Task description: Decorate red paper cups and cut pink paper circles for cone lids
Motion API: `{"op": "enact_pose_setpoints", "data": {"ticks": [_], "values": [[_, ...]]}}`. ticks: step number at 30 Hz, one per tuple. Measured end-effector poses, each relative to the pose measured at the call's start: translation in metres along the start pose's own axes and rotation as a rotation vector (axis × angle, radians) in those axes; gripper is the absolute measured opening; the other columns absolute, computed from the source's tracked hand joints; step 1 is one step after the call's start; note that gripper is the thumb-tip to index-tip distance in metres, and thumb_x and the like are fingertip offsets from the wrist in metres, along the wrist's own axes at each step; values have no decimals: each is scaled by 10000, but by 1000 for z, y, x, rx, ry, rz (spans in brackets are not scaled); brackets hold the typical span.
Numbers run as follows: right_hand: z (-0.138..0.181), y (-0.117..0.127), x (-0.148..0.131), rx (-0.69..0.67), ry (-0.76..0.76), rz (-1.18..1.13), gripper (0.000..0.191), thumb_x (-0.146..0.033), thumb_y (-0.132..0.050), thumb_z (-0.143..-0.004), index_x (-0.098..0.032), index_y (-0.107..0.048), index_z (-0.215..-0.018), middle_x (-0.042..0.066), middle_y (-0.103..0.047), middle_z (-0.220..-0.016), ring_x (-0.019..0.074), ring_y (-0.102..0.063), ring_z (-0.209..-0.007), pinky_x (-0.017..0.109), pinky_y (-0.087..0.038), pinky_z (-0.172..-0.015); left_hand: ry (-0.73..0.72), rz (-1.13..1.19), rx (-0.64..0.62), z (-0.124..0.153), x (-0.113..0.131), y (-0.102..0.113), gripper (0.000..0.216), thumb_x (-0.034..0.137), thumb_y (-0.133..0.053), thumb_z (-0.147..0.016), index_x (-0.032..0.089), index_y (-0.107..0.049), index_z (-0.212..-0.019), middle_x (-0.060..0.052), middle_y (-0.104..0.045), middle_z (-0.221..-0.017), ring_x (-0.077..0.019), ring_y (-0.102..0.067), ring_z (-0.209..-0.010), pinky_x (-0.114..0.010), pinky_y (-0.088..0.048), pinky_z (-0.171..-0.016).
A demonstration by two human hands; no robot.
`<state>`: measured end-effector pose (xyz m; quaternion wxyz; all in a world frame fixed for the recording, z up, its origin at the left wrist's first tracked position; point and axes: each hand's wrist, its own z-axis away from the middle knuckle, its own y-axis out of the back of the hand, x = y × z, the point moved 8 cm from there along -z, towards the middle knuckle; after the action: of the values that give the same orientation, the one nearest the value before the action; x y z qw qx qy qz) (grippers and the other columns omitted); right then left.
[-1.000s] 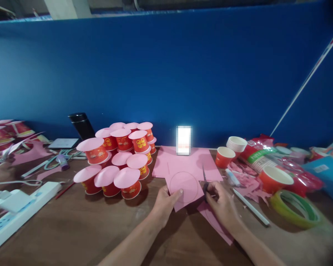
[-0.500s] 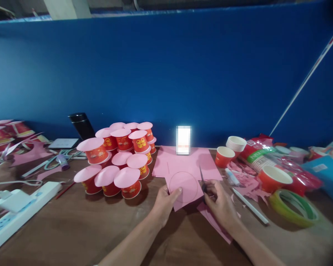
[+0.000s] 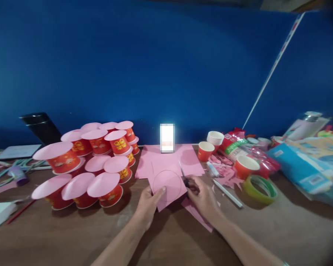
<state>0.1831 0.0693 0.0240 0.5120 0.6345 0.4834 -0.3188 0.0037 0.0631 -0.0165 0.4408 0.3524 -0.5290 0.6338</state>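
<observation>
My left hand (image 3: 147,202) pinches the lower left corner of a pink paper sheet (image 3: 168,184) that has a pencilled circle drawn on it. My right hand (image 3: 202,195) grips a pair of scissors (image 3: 184,176), whose blades point up and away at the sheet's right edge, beside the circle. More pink sheets (image 3: 169,159) lie flat behind it, and a pink offcut (image 3: 195,215) lies under my right wrist.
A pile of red paper cups capped with pink discs (image 3: 94,162) stands left. Right of the paper are open red cups (image 3: 205,150), a white cup stack (image 3: 215,137), a white pen (image 3: 227,193), a green tape roll (image 3: 259,189) and plastic bags (image 3: 302,166). A lit phone (image 3: 167,137) leans on the blue wall.
The camera view has swung to the right and down, so everything sits further left in frame. My hands keep the same hold on the paper and scissors; the blades edged slightly along the sheet.
</observation>
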Motion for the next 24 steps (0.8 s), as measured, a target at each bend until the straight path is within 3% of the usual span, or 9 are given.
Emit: {"op": "enact_pose_setpoints", "data": {"ticks": [11, 24], "values": [[-1, 2, -6, 3, 53, 8, 337, -140, -547, -786, -226, -638, -1098, 41, -707, -1029, 203, -666, -955, 341, -534, -853, 13, 3, 39, -1, -1, 3, 516, 415, -802, -581, 92, -692, -968, -123, -728, -887, -235, -681, -799, -355, -517, -800], [0, 1, -6, 9, 34, 28, 363, -119, -546, -758, -216, -628, -1098, 50, -712, -1016, 199, -670, -944, 335, -540, -822, -14, -1, 21, -2, -2, 3, 490, 416, -800, -586, 96, -701, -943, -115, -727, -875, -228, -670, -830, -346, -502, -826]]}}
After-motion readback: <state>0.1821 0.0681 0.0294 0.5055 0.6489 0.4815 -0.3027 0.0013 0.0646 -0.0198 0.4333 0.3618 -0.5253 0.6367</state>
